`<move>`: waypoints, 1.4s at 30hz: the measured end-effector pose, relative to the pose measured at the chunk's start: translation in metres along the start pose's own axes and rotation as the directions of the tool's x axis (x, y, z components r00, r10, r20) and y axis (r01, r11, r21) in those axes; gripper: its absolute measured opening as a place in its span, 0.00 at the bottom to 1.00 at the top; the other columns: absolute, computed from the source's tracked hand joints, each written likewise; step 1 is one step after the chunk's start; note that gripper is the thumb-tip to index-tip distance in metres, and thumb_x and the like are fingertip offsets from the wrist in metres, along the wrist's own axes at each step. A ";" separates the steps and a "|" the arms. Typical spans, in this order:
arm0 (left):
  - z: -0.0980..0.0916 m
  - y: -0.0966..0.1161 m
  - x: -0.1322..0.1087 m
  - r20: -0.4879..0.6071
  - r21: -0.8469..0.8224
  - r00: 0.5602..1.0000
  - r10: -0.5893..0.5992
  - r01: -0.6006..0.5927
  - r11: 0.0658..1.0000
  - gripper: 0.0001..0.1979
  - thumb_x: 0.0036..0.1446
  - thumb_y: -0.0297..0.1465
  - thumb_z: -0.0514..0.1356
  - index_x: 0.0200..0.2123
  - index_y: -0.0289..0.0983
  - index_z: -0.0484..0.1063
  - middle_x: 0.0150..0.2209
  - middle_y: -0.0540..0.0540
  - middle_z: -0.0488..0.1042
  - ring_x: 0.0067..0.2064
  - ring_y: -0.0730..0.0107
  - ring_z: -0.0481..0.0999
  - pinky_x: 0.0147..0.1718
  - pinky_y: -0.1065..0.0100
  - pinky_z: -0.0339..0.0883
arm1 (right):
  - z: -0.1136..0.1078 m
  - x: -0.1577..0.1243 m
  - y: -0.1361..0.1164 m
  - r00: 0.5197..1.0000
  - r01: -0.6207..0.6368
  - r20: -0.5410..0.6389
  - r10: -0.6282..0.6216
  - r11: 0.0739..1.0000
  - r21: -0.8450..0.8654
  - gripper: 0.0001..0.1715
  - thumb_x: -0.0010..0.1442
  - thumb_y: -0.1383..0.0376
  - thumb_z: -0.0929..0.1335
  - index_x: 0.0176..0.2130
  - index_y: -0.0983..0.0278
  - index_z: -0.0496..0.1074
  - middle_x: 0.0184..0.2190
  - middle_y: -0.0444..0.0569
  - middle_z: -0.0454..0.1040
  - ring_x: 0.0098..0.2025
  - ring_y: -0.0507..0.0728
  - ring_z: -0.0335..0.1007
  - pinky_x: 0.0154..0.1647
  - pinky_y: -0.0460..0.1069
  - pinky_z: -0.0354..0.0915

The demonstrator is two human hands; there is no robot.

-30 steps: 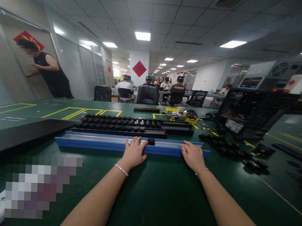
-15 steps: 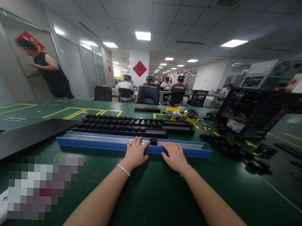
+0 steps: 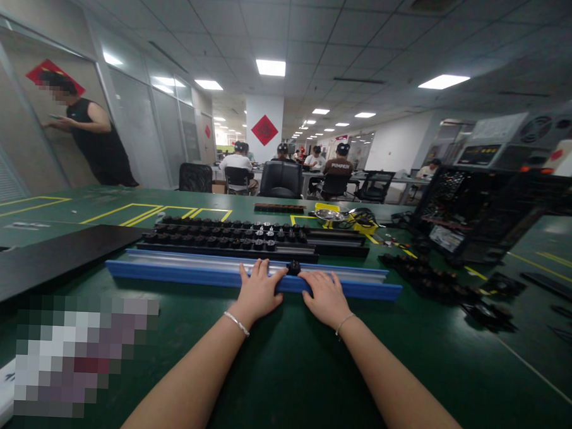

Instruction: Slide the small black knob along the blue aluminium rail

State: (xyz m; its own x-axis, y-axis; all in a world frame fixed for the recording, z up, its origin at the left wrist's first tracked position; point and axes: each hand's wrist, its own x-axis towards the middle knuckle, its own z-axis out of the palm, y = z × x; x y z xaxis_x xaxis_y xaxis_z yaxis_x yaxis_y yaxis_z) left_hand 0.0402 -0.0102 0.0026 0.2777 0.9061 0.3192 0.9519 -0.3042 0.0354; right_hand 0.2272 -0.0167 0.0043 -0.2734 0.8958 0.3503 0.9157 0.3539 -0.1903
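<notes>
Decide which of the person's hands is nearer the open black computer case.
Right. The right hand rests on the blue rail, left of the computer case; the left hand rests on the rail too, farther left.

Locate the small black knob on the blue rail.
Head view, centre: the small black knob sits atop the long blue rail, between the left hand and right hand.

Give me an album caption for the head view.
Left hand and right hand rest on a blue rail, flanking a black knob.

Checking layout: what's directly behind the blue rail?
Behind the blue rail lie black strips of dark caps. The left hand and right hand hide its middle front edge.
</notes>
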 end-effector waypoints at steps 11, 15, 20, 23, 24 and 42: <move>-0.001 0.002 -0.002 0.022 0.038 1.000 -0.013 0.012 0.999 0.33 0.48 0.42 0.57 0.59 0.55 0.52 0.63 0.42 0.51 0.63 0.45 0.46 0.54 0.34 0.32 | 0.001 -0.001 0.002 1.000 0.022 -0.006 -0.022 0.999 -0.044 0.25 0.55 0.64 0.61 0.53 0.56 0.63 0.52 0.48 0.67 0.55 0.57 0.58 0.59 0.59 0.40; -0.001 0.002 -0.002 0.020 0.029 1.000 -0.009 0.008 1.000 0.33 0.49 0.42 0.57 0.59 0.56 0.52 0.63 0.42 0.51 0.63 0.45 0.46 0.54 0.34 0.32 | 0.001 -0.001 0.005 0.999 0.028 -0.018 -0.029 0.998 -0.050 0.24 0.55 0.65 0.61 0.52 0.57 0.63 0.52 0.48 0.68 0.54 0.57 0.58 0.59 0.58 0.40; -0.002 0.001 -0.002 0.022 0.026 1.000 -0.002 0.002 1.000 0.33 0.49 0.42 0.57 0.59 0.56 0.51 0.63 0.41 0.51 0.63 0.46 0.46 0.53 0.34 0.31 | 0.002 -0.001 0.007 0.999 0.036 -0.032 -0.038 0.998 -0.057 0.24 0.55 0.65 0.61 0.52 0.57 0.64 0.51 0.48 0.68 0.54 0.57 0.59 0.59 0.57 0.42; -0.004 0.002 -0.002 0.046 0.031 0.999 -0.010 0.009 0.999 0.33 0.49 0.43 0.56 0.59 0.55 0.51 0.63 0.42 0.50 0.63 0.45 0.45 0.54 0.34 0.30 | 0.001 -0.001 0.009 0.999 0.041 -0.030 -0.042 0.998 -0.055 0.24 0.54 0.66 0.61 0.52 0.58 0.64 0.50 0.48 0.69 0.53 0.57 0.59 0.59 0.56 0.42; -0.004 0.002 -0.002 0.050 0.030 0.999 -0.013 0.012 0.999 0.33 0.49 0.43 0.56 0.59 0.55 0.51 0.63 0.42 0.50 0.63 0.45 0.45 0.54 0.34 0.30 | 0.000 -0.001 0.009 0.999 0.041 -0.028 -0.042 0.998 -0.054 0.24 0.54 0.66 0.61 0.52 0.58 0.64 0.50 0.48 0.69 0.53 0.57 0.59 0.59 0.56 0.43; -0.001 0.000 -0.002 0.015 0.008 1.000 -0.003 0.003 1.000 0.32 0.49 0.42 0.57 0.58 0.56 0.53 0.63 0.41 0.50 0.63 0.46 0.47 0.54 0.34 0.30 | -0.003 -0.005 0.015 0.999 0.014 -0.043 -0.017 0.997 -0.073 0.23 0.54 0.65 0.61 0.51 0.57 0.64 0.49 0.47 0.69 0.53 0.57 0.59 0.59 0.58 0.43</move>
State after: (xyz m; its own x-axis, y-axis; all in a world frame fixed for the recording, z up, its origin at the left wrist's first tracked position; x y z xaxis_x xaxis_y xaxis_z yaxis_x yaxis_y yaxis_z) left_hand 0.0398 -0.0124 0.0026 0.2765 0.9113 0.3050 0.9538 -0.2992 0.0292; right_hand 0.2434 -0.0167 0.0025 -0.2762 0.8772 0.3927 0.9309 0.3458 -0.1178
